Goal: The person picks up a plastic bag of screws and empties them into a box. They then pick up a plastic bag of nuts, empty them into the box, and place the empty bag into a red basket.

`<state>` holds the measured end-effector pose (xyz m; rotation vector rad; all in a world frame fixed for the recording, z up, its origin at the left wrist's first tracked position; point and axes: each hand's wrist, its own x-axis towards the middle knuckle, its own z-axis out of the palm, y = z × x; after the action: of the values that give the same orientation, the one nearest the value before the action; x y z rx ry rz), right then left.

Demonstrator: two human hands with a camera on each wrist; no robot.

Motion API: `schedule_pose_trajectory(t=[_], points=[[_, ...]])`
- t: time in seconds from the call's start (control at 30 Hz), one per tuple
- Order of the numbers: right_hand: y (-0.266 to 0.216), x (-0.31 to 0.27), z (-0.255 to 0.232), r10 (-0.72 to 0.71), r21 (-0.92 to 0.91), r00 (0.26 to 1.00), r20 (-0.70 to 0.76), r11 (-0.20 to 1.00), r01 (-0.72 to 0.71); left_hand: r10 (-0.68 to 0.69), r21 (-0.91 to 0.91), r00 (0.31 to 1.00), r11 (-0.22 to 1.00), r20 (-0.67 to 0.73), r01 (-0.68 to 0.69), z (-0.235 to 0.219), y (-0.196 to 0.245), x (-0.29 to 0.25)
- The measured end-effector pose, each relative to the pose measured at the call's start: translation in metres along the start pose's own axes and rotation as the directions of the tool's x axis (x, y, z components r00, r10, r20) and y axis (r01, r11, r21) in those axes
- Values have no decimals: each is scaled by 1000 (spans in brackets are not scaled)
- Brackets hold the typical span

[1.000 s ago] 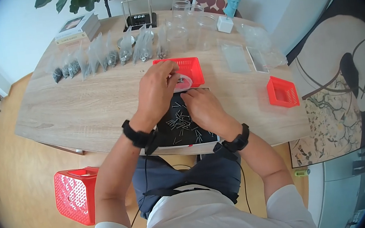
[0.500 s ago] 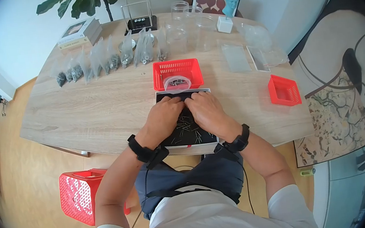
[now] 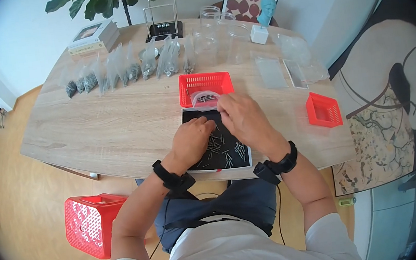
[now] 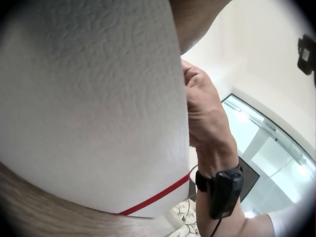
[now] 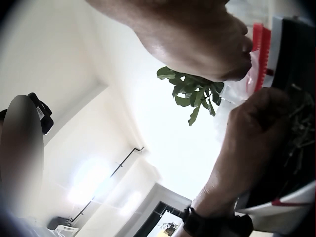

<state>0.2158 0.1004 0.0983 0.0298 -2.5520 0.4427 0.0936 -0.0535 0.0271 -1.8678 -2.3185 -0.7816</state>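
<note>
A white-edged box with a black inside [image 3: 199, 168] lies at the table's front edge, scattered with thin metal screws [image 3: 213, 146]. Over its left part is the left hand [image 3: 192, 141], fingers bent down at the screws; its fingertips are hidden, so a held screw cannot be made out. The right hand [image 3: 246, 120] is at the box's upper right, fingertips together by the rim of a clear plastic bag [image 3: 196, 99]. That bag holds more screws and sits in a red basket [image 3: 205, 79] behind the box. In the right wrist view both hands show, bent-fingered, near the red basket [image 5: 261, 44].
Small bags of hardware [image 3: 89, 82] stand in a row at the back left, beside clear jars [image 3: 205, 40]. A second red basket [image 3: 323, 110] is at the right, with flat clear packets [image 3: 270, 71] behind it. A red stool [image 3: 88, 228] stands on the floor.
Both hands were together at the box's upper edge half a second ago. The right hand has since moved up and right to the bag's rim, the left slightly down within the box.
</note>
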Motion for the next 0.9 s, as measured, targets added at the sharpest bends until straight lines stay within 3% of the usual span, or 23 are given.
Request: schedule_pose_trajectory(t=[0.03,0.27,0.4,0.5,0.6,0.73,0.77,0.8,0.83,0.9], points=[[1,8,-2,-15,4,998,-62,1000,16,0,-4,1000,1000,-3,0,-1,0,0],[13,41,-1,20,25,995,-101,1000,-17,-34,-110,999,993,-34,30,-4,2,0],[20,36,-3,167,142,975,-146,979,-146,-66,-300,995,953,-79,39,-10,2,0],[38,26,2,279,200,938,-207,950,-238,-93,-333,985,942,-148,39,-24,7,4],[47,17,6,354,231,898,-261,926,-298,-41,-256,966,966,-254,-26,-40,9,21],[28,6,3,420,324,878,-229,884,-338,-89,-265,958,964,-273,14,-56,0,45],[25,0,0,424,337,875,-235,880,-336,-66,-210,932,978,-356,-11,-60,-8,49],[24,-7,-2,277,196,946,-165,950,-244,-36,-152,900,988,-434,-34,-64,-17,55],[23,-15,-2,135,62,988,-72,990,-130,-30,-142,906,989,-423,-34,-68,-28,60],[19,-29,3,84,52,996,-6,995,-83,65,40,970,998,-234,-57,-74,-51,74]])
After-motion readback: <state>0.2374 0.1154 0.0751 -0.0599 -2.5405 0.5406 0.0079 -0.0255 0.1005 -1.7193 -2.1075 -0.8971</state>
